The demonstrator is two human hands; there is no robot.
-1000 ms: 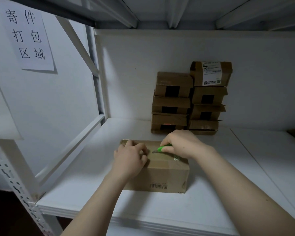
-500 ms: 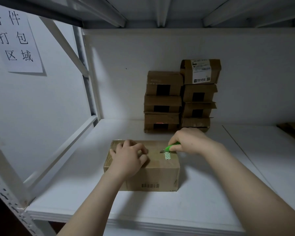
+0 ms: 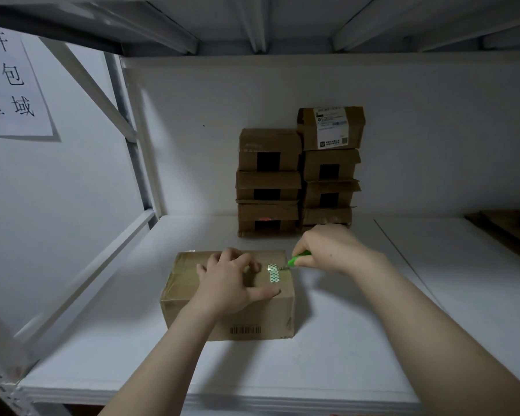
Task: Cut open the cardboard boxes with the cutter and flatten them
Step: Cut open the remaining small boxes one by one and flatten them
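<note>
On the white metal shelf (image 3: 357, 340), the taped brown cardboard box (image 3: 231, 298) sits directly ahead of me, its long axis and tape seam running left to right. My left hand (image 3: 225, 283) lies spread and pressing flat on the lid, while my right hand (image 3: 327, 250) is curled tight around the green-handled cutter (image 3: 296, 261), blade tip at the seam's right end by the green patterned tape patch (image 3: 273, 273). The right hand is nearer the cut line; more stacked brown boxes (image 3: 297, 175) wait behind.

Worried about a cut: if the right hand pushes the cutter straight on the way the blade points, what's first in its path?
Probably the left hand: its fingers lie just past the blade, though depth is unclear.
</note>
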